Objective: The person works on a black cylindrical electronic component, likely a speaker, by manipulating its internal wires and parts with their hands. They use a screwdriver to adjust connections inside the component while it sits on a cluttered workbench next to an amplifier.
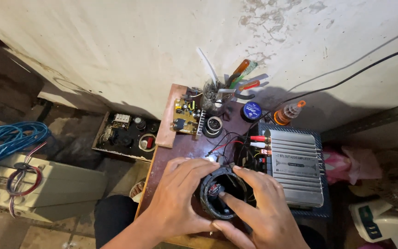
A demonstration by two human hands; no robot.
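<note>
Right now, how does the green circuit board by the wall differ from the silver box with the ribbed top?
The circuit board is bare, small and green, its parts exposed; the silver box is larger and closed in ribbed metal. The board lies far from both hands at the table's back; the box sits right beside the right hand, with red and white plugs in its end. Both rest on the brown table.

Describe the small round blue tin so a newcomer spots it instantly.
Start at the silver ribbed amplifier on the brown table. Look just beyond its far left corner, toward the wall: the blue tin lies flat beside the orange-capped bottle. It is the only blue-lidded disc there.
</note>
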